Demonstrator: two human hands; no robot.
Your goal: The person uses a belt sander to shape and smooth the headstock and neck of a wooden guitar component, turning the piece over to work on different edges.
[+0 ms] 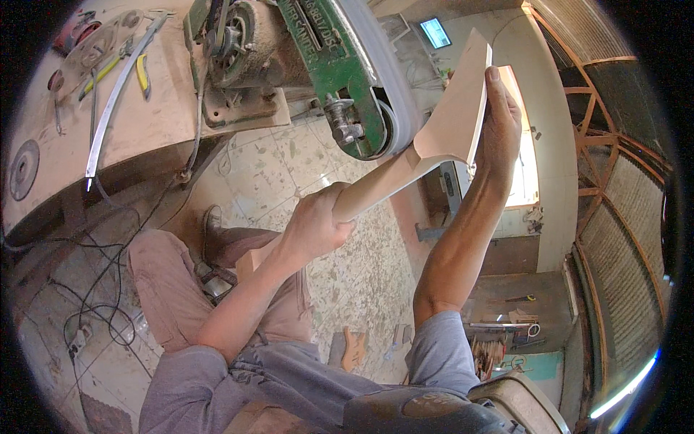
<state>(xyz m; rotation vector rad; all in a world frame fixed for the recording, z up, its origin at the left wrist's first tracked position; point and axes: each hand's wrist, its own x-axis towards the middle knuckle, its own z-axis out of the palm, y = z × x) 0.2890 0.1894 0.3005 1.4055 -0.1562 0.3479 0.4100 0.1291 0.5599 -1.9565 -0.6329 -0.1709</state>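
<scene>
A pale wooden piece (455, 108), shaped like a paddle with a narrow handle and a wide flat blade, slants up across the middle. My left hand (314, 224) is wrapped round its handle end. Along the blade's right edge, my right hand (500, 119) grips it, one finger stretched up the edge and the others partly hidden. The neck between handle and blade lies at the rounded end of a green belt sander (361, 108), beside its grey belt (394, 101). Whether wood and belt touch I cannot tell.
A dusty workbench (166, 101) at the upper left bears the sander, yellow-handled pliers (143, 76), a long metal strip (116, 101) and a round disc (25, 170). Black cables (108, 311) tangle on the floor at left. Wood offcuts (354, 349) lie on the dusty floor.
</scene>
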